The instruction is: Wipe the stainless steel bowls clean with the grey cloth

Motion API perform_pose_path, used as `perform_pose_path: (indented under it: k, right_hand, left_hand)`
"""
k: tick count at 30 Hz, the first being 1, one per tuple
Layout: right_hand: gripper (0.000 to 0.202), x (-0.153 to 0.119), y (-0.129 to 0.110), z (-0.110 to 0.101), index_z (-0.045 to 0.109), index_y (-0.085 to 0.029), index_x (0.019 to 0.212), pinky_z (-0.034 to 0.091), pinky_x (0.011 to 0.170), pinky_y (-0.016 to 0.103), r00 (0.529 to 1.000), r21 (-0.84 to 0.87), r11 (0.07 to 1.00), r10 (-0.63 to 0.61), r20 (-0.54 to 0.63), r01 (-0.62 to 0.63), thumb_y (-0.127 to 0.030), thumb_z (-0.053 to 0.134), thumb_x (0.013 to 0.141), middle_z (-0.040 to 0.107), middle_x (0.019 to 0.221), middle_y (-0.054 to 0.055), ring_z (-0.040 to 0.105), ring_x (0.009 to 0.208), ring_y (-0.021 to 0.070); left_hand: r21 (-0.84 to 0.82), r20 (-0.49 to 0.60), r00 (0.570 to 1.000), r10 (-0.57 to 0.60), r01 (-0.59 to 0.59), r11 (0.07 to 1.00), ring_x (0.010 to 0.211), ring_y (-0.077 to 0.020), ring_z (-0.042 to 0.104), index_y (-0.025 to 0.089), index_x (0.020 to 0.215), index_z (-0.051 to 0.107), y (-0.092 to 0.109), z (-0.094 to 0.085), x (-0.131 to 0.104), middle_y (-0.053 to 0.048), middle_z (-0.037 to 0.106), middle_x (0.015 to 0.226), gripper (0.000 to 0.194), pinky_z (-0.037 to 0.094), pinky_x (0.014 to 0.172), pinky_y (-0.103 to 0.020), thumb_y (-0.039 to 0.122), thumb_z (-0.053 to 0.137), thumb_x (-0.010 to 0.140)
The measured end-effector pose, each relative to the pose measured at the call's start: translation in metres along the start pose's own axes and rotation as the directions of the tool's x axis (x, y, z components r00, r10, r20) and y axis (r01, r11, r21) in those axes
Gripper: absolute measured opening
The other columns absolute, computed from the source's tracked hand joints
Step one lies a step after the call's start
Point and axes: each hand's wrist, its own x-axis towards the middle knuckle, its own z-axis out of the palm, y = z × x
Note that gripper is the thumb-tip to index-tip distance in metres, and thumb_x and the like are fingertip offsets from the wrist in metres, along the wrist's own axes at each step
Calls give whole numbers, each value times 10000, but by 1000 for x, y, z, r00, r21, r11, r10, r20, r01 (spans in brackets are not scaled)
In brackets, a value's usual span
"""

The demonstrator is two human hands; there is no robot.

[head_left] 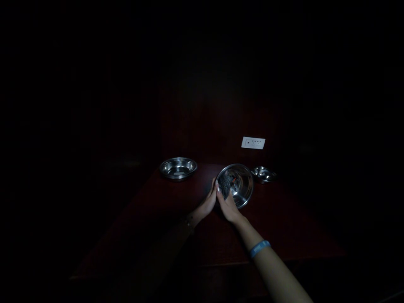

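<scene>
1. Two hands are narrowed about one rim: by the left hand [207,205] the outer side is supported, while the right hand [229,209] is closed at the near left edge, partly inside.
2. The deep, round, silver metal bowl [246,191] is held tilted, just beyond and right of the hands; whether the dark red table [268,229] is touched by it cannot be told.
3. Beside the right fingers, a dark, mesh-textured piece [224,185] is seen within; its grip is unclear, though it is judged light and pliable.
4. The bowl is judged thin, stiff, fairly light and hard to break, but slippery if wet; it is best gripped at opposite rim points.
5. Beyond the hands, a wide, shallow silver bowl [178,177] is seen leftward, and a smaller shiny metal bowl [264,175] rightward.
</scene>
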Motion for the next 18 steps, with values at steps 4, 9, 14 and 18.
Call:
perform_pose_path:
  k: [4, 9, 14, 18]
  right_hand:
    - [618, 1, -4, -3, 171, -216, 1537, 324, 1147, 479, 998, -63, 997, -50, 26, 52, -500, 237, 992, 355, 1534, 104, 323, 1425, 236]
    - [599, 2, -9, -13, 178, -216, 1536, 325, 1151, 452, 984, -92, 984, -140, 110, 150, -463, 267, 998, 386, 1519, 90, 327, 1423, 224]
    - [475, 2, -10, -19, 418, -196, 1434, 320, 1163, 420, 940, -171, 941, -252, 228, 294, -343, 321, 993, 562, 1376, 86, 478, 1320, 203]
    - [379, 3, -9, -22, 547, -204, 1300, 296, 1173, 410, 906, -221, 907, -281, 316, 359, -265, 403, 955, 651, 1256, 68, 578, 1203, 190]
  left_hand:
    - [-25, 34, 997, 65, -64, 998, 1352, -226, 431, 236, 1344, 452, 3, -2, -2, -85, 471, 1451, 503, 306, 1169, -342, 524, 325, 952]
    - [14, -56, 998, 35, -35, 999, 1378, -221, 398, 250, 1374, 425, 4, -7, -1, -76, 468, 1454, 528, 282, 1180, -381, 545, 322, 949]
    - [10, -202, 979, -8, 11, 1000, 1381, -219, 394, 229, 1358, 455, 6, -15, 5, -72, 492, 1440, 572, 272, 1178, -377, 588, 287, 946]
    - [-36, -308, 950, -52, 44, 998, 1385, -230, 389, 229, 1369, 462, 9, -19, 8, -63, 515, 1427, 604, 269, 1177, -385, 615, 296, 936]
